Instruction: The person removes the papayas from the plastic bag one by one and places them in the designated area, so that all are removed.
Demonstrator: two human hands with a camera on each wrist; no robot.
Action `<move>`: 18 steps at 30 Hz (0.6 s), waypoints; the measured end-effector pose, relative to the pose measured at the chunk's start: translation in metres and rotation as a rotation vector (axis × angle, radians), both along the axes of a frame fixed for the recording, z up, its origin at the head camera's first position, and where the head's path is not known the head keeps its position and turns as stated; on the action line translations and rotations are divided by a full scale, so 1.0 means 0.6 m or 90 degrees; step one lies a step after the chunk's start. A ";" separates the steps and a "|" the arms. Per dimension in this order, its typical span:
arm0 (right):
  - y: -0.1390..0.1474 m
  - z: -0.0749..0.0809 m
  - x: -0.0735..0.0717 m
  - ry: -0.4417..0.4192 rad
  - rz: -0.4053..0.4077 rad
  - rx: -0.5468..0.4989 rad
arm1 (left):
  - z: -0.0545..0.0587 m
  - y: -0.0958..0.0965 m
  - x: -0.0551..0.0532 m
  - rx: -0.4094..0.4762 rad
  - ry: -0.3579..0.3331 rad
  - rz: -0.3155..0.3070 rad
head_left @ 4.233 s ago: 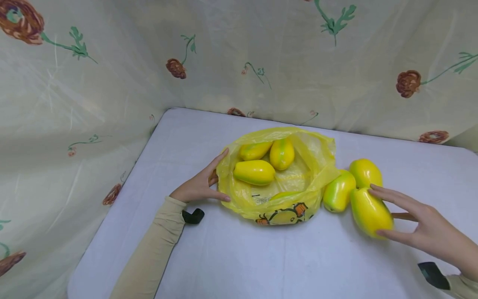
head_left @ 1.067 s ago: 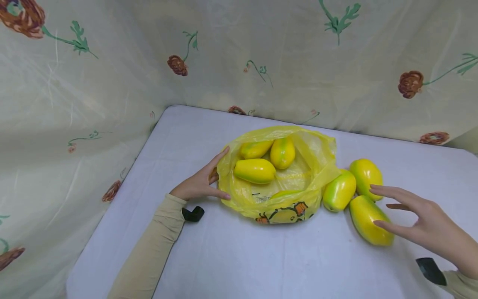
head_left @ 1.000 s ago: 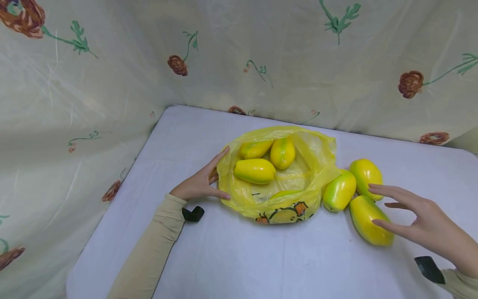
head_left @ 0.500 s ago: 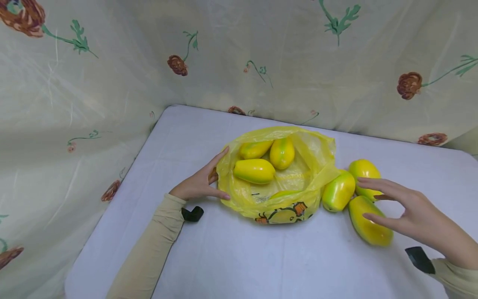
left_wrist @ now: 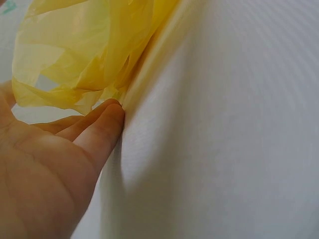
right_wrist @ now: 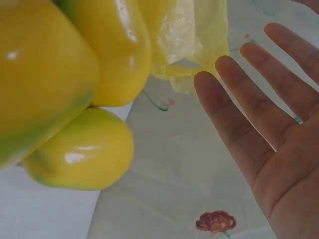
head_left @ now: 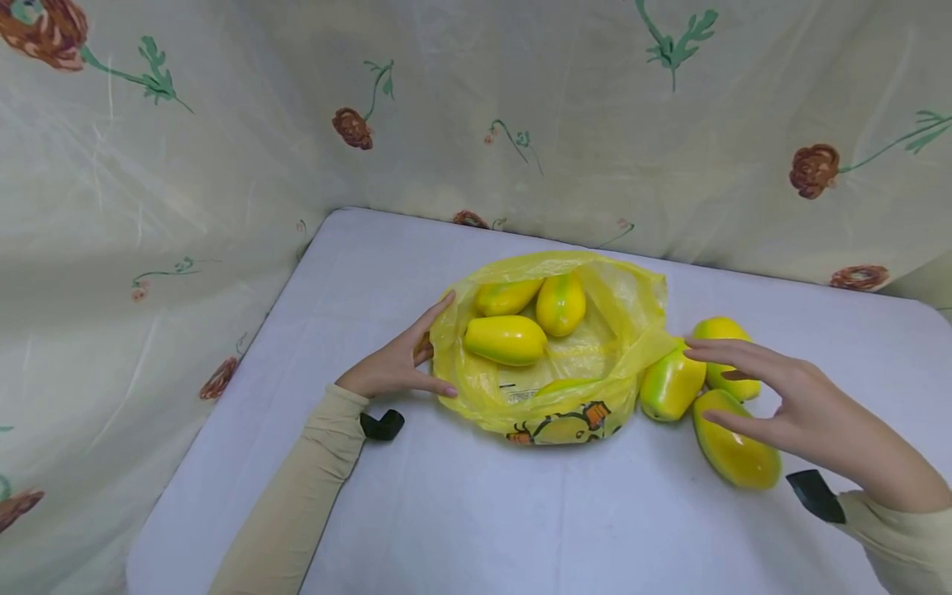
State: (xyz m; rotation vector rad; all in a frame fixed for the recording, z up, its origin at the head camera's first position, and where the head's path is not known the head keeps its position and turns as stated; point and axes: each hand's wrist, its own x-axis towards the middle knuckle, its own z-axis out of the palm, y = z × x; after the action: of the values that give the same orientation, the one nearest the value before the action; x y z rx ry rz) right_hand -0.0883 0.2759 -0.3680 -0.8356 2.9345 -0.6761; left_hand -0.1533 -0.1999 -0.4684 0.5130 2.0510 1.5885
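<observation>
A yellow plastic bag (head_left: 568,359) stands with its mouth spread wide. Inside lie several glossy papaya-like fruits (head_left: 506,340), yellow with green streaks; one is mostly hidden behind the front wall. My left hand (head_left: 394,361) rests against the bag's left side, thumb in front; the left wrist view shows fairly straight fingers (left_wrist: 102,130) right at the plastic. Right of the bag, three more fruits sit close together: one beside the bag (head_left: 672,387), one behind (head_left: 720,330) and one in front (head_left: 736,446). My right hand (head_left: 806,413) hovers over them, fingers extended and palm holding nothing.
A white cloth covers the table (head_left: 461,512). Floral curtains (head_left: 595,124) hang along the back and left edges. Black bands (head_left: 383,425) sit at both wrists, by the beige sleeves.
My right hand has let go of the front fruit, which now lies on the table, slightly turned. That hand has since moved left over the fruits. My left hand stays at the bag.
</observation>
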 end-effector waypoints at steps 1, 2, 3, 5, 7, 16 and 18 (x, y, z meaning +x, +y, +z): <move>-0.003 0.002 -0.001 -0.001 0.003 0.004 | -0.001 0.000 0.000 0.000 -0.001 0.000; -0.006 0.004 -0.003 -0.004 0.004 0.008 | -0.001 0.000 0.000 -0.001 -0.001 0.000; -0.009 0.006 -0.005 -0.005 0.010 0.007 | -0.001 0.000 -0.001 -0.001 0.000 0.000; -0.016 0.011 -0.009 0.003 0.030 0.000 | -0.002 0.000 -0.001 -0.002 0.001 0.001; -0.023 0.015 -0.012 0.014 0.058 -0.018 | -0.002 0.000 -0.001 -0.005 0.002 0.002; -0.058 0.032 -0.024 0.037 0.109 -0.020 | 0.000 -0.001 0.000 -0.006 0.005 0.000; -0.065 0.035 -0.027 0.024 0.110 -0.008 | 0.000 -0.001 0.000 -0.005 0.006 -0.001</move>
State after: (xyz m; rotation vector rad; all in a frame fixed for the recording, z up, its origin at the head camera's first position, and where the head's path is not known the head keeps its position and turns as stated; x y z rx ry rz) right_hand -0.1043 0.2371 -0.3469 -1.0976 2.8487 -0.6732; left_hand -0.1532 -0.2004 -0.4686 0.5206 2.0624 1.5791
